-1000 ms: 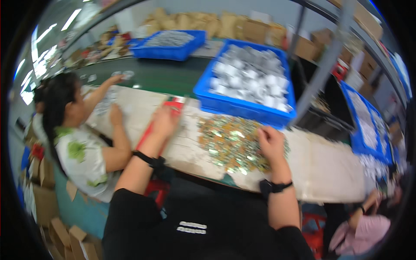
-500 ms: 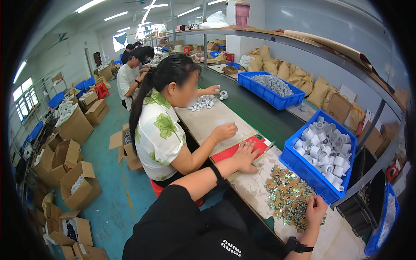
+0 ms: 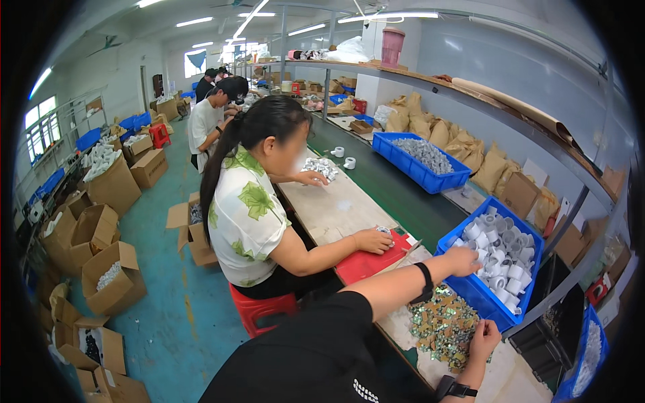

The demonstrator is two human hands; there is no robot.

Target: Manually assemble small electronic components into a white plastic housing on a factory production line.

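Note:
My left hand (image 3: pixel 463 260) reaches over the near rim of a blue bin (image 3: pixel 470 295) and touches the white plastic cylindrical parts (image 3: pixel 500 252) heaped inside. Its fingertips are lost among those parts, so their grip cannot be made out. At the right edge of a pile of small green and tan circuit boards (image 3: pixel 440 322), my right hand (image 3: pixel 485 341) is closed with its fingertips together. Whatever it pinches is too small to name. The pile lies on a pale worktop board, just this side of the bin.
A co-worker sits at my left, one hand (image 3: pixel 374 242) at a white round part over a red mat (image 3: pixel 363 265). Behind the bench runs a green belt (image 3: pixel 376 181) with two white parts and another blue bin (image 3: pixel 430 174). A metal-framed shelf (image 3: pixel 497 97) overhangs.
My left hand has gone from the red mat to the blue bin. My right hand stays by the circuit boards. The co-worker's near hand has come down to the mat; my view has shifted slightly.

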